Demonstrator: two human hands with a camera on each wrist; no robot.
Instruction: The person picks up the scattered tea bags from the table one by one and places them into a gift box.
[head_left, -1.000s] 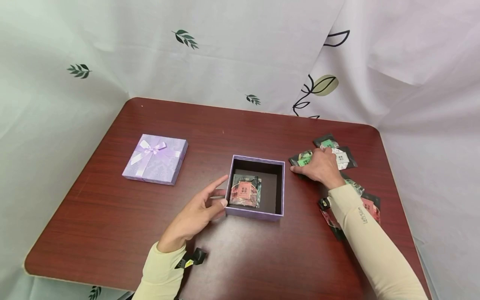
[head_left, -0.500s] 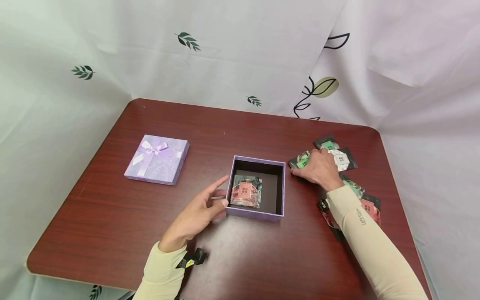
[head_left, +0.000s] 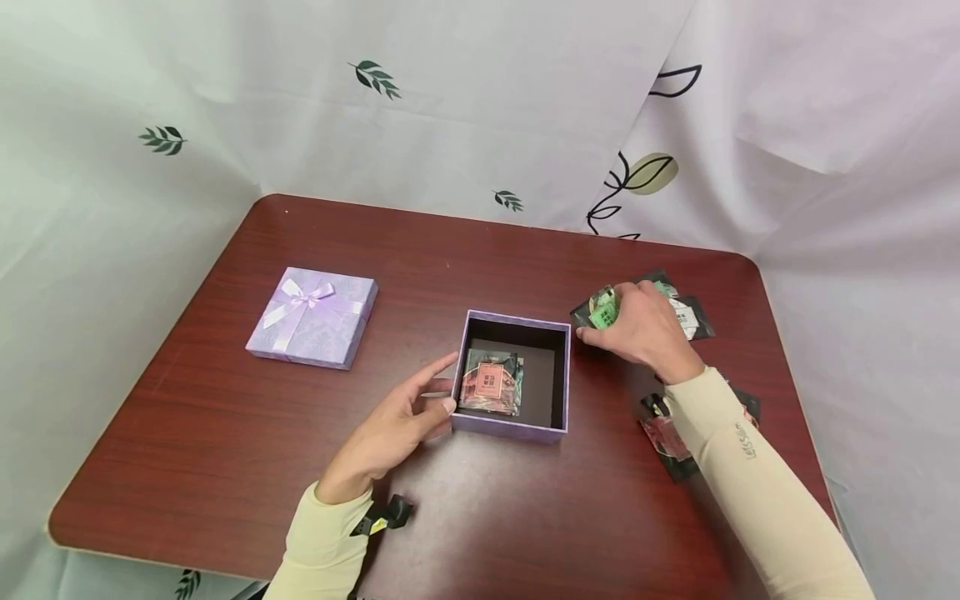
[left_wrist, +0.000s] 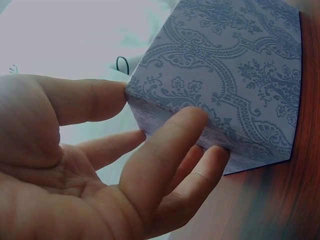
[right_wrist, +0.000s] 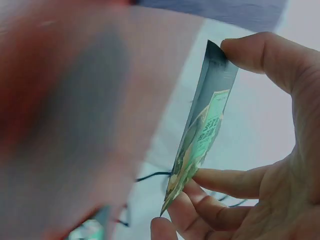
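My left hand [head_left: 390, 433] lies at the left side of a lidless purple box [head_left: 510, 431], thumb and fingertips touching its outer wall near the front corner. In the left wrist view, the spread fingers meet the patterned wall [left_wrist: 225, 75]. Inside the box a pink-labelled sachet [head_left: 487, 382] lies over another one. Right of the box, my right hand [head_left: 641, 329] pinches a dark sachet with a green label [head_left: 603, 313] by its edges. The right wrist view has that sachet [right_wrist: 205, 125] on edge between the thumb and fingers.
A purple lid with a ribbon bow [head_left: 311, 317] lies at the left. Beyond my right hand is a white-labelled sachet [head_left: 692, 318], beside another green one. Pink sachets [head_left: 670, 442] lie partly under the right forearm. A white patterned curtain [head_left: 450, 108] surrounds the brown table [head_left: 405, 242].
My right hand has closed on the green-labelled sachet and tilts it up, shifting it slightly left and away from me. The left hand stays at the box.
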